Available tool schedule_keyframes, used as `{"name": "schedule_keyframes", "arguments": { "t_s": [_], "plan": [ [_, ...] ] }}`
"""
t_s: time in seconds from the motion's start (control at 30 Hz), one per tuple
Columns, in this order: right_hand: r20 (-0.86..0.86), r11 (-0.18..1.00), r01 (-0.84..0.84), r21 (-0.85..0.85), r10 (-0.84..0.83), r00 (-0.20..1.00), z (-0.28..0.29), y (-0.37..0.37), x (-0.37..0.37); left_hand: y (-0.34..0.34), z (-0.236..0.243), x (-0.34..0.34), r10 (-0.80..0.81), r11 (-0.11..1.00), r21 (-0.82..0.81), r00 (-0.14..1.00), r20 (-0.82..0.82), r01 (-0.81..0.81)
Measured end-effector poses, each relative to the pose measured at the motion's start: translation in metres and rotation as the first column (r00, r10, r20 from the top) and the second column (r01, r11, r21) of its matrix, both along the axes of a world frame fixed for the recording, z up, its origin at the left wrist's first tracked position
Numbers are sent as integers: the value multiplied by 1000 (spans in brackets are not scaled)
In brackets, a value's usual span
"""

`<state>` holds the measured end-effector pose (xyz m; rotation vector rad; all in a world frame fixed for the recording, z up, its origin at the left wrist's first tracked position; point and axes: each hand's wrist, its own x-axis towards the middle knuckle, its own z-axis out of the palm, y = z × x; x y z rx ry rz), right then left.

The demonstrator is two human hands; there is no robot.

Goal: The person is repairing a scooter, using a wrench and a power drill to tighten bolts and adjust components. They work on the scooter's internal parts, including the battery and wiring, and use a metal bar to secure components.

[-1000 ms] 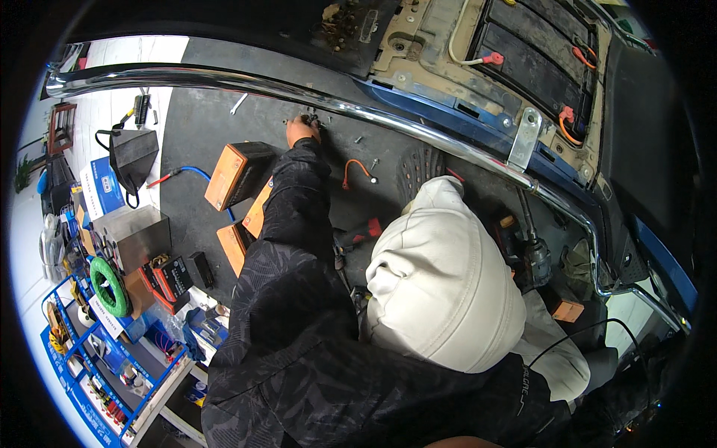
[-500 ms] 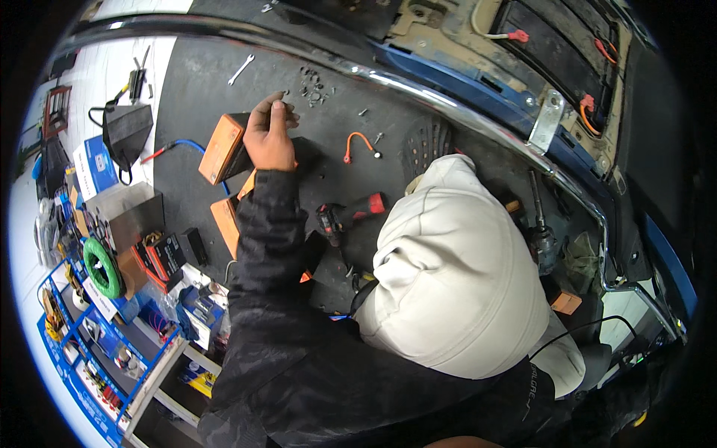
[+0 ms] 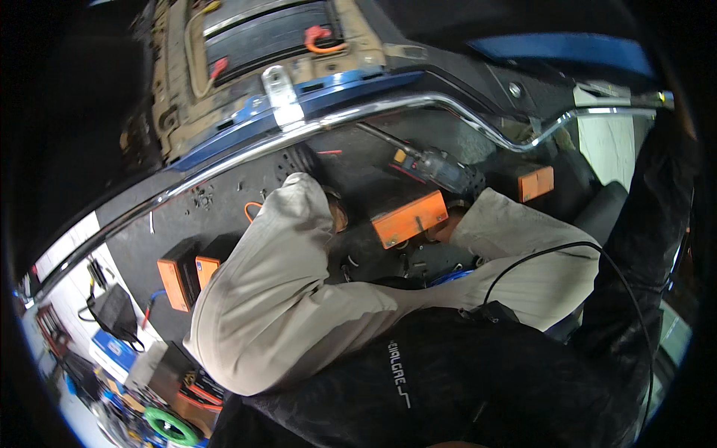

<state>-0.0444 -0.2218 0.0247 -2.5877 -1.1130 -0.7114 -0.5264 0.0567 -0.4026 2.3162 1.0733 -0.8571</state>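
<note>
The fingers of both my hands were out of view, so I could not tell how far open they were or whether they held anything. An orange-fronted black battery (image 3: 403,213) sat on the dark floor (image 3: 142,257) between my cream trouser legs (image 3: 272,261), near a long-shafted power tool (image 3: 442,169).

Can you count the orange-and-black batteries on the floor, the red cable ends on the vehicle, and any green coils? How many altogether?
Orange-and-black batteries: 4
Red cable ends: 2
Green coil: 1
Total in view: 7
</note>
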Motion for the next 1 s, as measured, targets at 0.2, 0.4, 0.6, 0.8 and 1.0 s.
{"name": "schedule_keyframes", "arguments": {
  "t_s": [0.2,0.4,0.6,0.8,1.0],
  "plan": [
    [-252,975,-213,65,223,942,-158,21,-98,19,-17,22,-129,989,64,988,-88,135],
    [-296,962,-262,81,274,915,-178,-2,-108,47,-22,33,-234,965,94,965,-123,246],
    [-376,916,-397,52,387,842,-140,-16,-108,100,15,33,-302,947,75,947,-108,311],
    [-653,742,-617,-261,336,679,-79,-89,-107,169,174,26,-64,995,-61,982,179,77],
    [-829,543,-627,-558,-329,452,-203,-169,-164,109,411,59,-89,989,147,676,732,-28]
  ]
}}
